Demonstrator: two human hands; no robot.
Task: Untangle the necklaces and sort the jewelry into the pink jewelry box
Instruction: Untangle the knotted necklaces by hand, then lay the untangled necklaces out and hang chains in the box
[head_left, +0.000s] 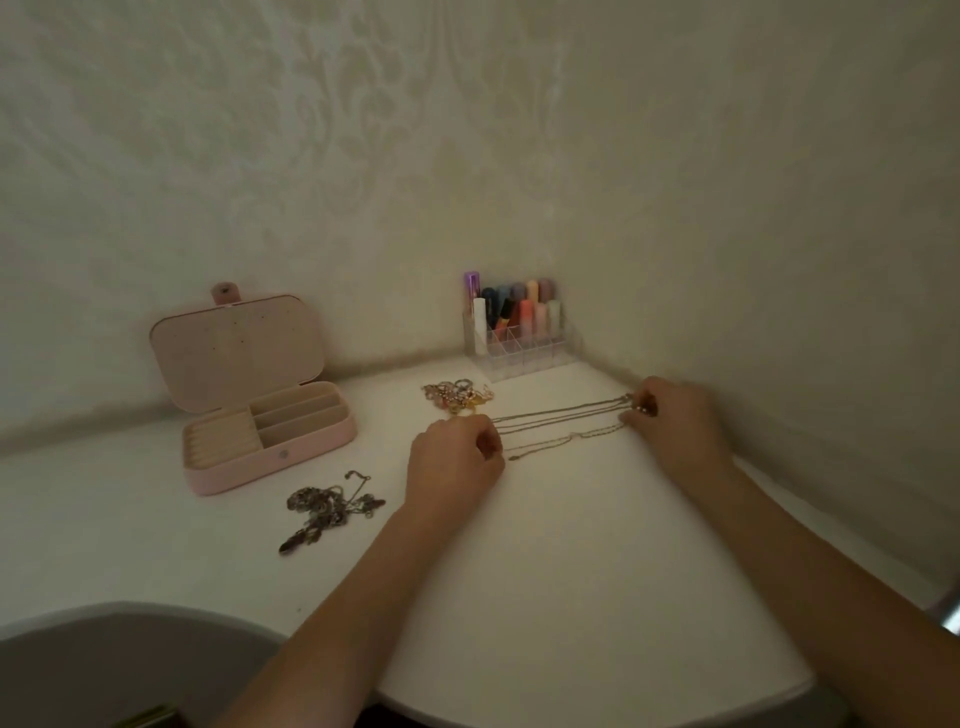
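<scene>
Here, at about nine o'clock on the white surface (545, 545), the pink jewelry box (270, 441) stands with its lid (236, 351) tipped back toward the patterned wall, showing a row of ring rolls on its left side and longer open compartments on its right. Just below it, toward seven o'clock, a dark tangle of chains (327, 512) lies loose on the surface, apart from the box. Further along, near the centre, the left hand (454, 457) rests knuckles up with its fingers curled in, pinching one end of the thin necklaces (561, 423). Above that hand, at roughly twelve o'clock, a small heap of gold and rose jewelry (457, 396) sits close to the fingers but not in them. Behind the heap, in the corner of the wall, a clear organizer (524, 348) holds upright lipsticks and tubes. The necklaces run as several fine strands, stretched nearly straight toward three o'clock, where the right hand (675, 421) grips their other end between curled fingers. One lower strand sags and touches the surface between the two hands.
</scene>
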